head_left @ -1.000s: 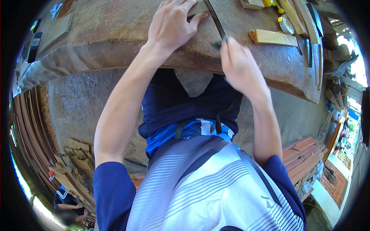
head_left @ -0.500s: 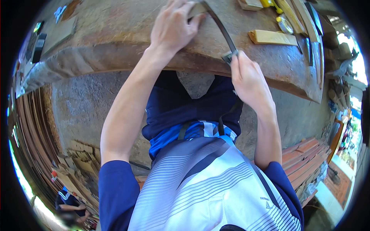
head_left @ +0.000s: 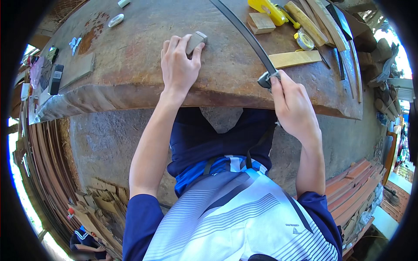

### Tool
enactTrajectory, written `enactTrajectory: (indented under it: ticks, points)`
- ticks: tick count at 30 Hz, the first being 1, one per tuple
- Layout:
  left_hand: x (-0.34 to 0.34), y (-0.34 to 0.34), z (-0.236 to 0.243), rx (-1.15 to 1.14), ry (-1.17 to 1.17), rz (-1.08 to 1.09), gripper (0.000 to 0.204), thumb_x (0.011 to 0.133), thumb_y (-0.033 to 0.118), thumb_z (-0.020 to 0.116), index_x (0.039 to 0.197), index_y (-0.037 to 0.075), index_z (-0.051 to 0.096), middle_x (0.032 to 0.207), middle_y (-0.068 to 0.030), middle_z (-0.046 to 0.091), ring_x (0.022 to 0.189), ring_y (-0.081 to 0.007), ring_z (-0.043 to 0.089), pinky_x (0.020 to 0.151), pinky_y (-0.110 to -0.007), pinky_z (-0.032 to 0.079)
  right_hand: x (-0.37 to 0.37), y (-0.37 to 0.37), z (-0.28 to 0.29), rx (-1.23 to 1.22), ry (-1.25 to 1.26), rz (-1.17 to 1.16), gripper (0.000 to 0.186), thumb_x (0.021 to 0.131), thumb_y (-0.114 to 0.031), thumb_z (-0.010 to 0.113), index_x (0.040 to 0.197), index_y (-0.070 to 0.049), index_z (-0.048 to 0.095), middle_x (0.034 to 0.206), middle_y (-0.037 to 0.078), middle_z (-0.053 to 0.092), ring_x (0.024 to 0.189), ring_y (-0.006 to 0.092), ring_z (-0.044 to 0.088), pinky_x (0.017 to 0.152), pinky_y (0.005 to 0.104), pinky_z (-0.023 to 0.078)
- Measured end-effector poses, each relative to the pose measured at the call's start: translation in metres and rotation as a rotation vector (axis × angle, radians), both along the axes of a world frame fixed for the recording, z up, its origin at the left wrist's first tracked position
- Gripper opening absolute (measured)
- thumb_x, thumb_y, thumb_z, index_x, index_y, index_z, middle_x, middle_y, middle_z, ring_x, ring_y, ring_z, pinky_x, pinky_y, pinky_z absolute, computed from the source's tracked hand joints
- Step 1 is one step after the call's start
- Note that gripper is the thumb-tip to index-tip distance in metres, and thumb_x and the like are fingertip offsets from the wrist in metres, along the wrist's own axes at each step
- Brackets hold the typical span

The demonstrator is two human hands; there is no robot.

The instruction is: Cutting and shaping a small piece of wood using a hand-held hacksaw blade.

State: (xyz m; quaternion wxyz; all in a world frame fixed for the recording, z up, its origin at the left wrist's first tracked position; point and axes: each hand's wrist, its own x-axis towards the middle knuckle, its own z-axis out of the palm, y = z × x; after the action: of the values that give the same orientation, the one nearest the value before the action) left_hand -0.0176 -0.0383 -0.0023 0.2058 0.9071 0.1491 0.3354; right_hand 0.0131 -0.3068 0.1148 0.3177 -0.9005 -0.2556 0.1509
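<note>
My left hand (head_left: 178,61) is closed round a small grey block (head_left: 197,42), resting on the wooden table near its front edge. Thumb and fingers grip the block's sides, hiding part of it. Closed on the near end of a long, narrow, dark, gently curved blade-like strip (head_left: 246,35) is my right hand (head_left: 292,98). A dark, blocky guard-like piece (head_left: 266,80) sits just ahead of its fingers. From there the strip slants up and left over the table, out of view at the top. The block and the strip are apart.
On the thick table (head_left: 130,65), a pale wood wedge (head_left: 296,58), a wood block (head_left: 261,23), a tape roll (head_left: 304,39) and a yellow tool (head_left: 267,11) lie right. Scissors (head_left: 75,45) and a black box-shaped thing (head_left: 55,79) are left. Planks (head_left: 355,185) are stacked behind right.
My left hand with the block has come away from the strip, lower and to the left in view. The strip now points farther up. More of the tabletop shows.
</note>
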Motion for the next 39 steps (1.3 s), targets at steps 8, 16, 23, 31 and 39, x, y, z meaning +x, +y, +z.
enactTrajectory:
  ticks: [8, 16, 23, 31, 39]
  points:
    - [-0.005, -0.006, 0.007, -0.153, -0.056, -0.158, 0.033, 0.093, 0.023, 0.081, 0.119, 0.004, 0.075, 0.109, -0.0115, 0.072, 0.104, -0.0323, 0.066, 0.092, -0.042, 0.053, 0.010, -0.011, -0.057, 0.086, 0.063, -0.010, 0.025, 0.111, -0.021, 0.051, 0.105, 0.001, 0.058, 0.087, 0.032, 0.068, 0.089, 0.0536, 0.066, 0.077, 0.0609, 0.047]
    - [-0.002, -0.004, 0.012, -0.090, -0.044, -0.165, 0.036, 0.084, 0.017, 0.088, 0.116, 0.005, 0.076, 0.111, -0.0113, 0.073, 0.107, -0.0323, 0.068, 0.094, -0.043, 0.054, 0.008, 0.021, -0.062, 0.052, 0.061, 0.061, 0.024, 0.111, -0.023, 0.051, 0.106, 0.001, 0.054, 0.083, 0.033, 0.067, 0.086, 0.0543, 0.066, 0.077, 0.0619, 0.048]
    - [-0.003, -0.006, 0.015, -0.105, -0.087, -0.199, 0.039, 0.082, 0.010, 0.088, 0.117, 0.006, 0.072, 0.121, -0.0125, 0.071, 0.114, -0.0349, 0.066, 0.099, -0.044, 0.053, 0.007, 0.030, -0.059, 0.095, 0.088, -0.017, 0.022, 0.110, -0.022, 0.054, 0.109, 0.000, 0.053, 0.081, 0.034, 0.067, 0.085, 0.0543, 0.067, 0.076, 0.0618, 0.048]
    - [-0.005, -0.005, 0.020, -0.148, -0.022, -0.308, 0.043, 0.084, 0.019, 0.087, 0.119, 0.008, 0.064, 0.130, -0.0097, 0.067, 0.119, -0.0352, 0.064, 0.104, -0.046, 0.049, 0.000, 0.027, -0.058, 0.165, 0.090, -0.033, 0.017, 0.109, -0.017, 0.054, 0.107, -0.001, 0.052, 0.079, 0.031, 0.068, 0.080, 0.0525, 0.068, 0.072, 0.0601, 0.049]
    - [-0.007, -0.008, 0.020, -0.087, 0.069, -0.251, 0.040, 0.083, 0.025, 0.087, 0.117, 0.007, 0.073, 0.109, -0.0064, 0.074, 0.109, -0.0283, 0.065, 0.101, -0.041, 0.047, -0.006, 0.042, -0.064, 0.024, -0.082, -0.008, 0.022, 0.111, -0.021, 0.049, 0.104, -0.002, 0.053, 0.072, 0.030, 0.068, 0.071, 0.0506, 0.069, 0.067, 0.0605, 0.054]
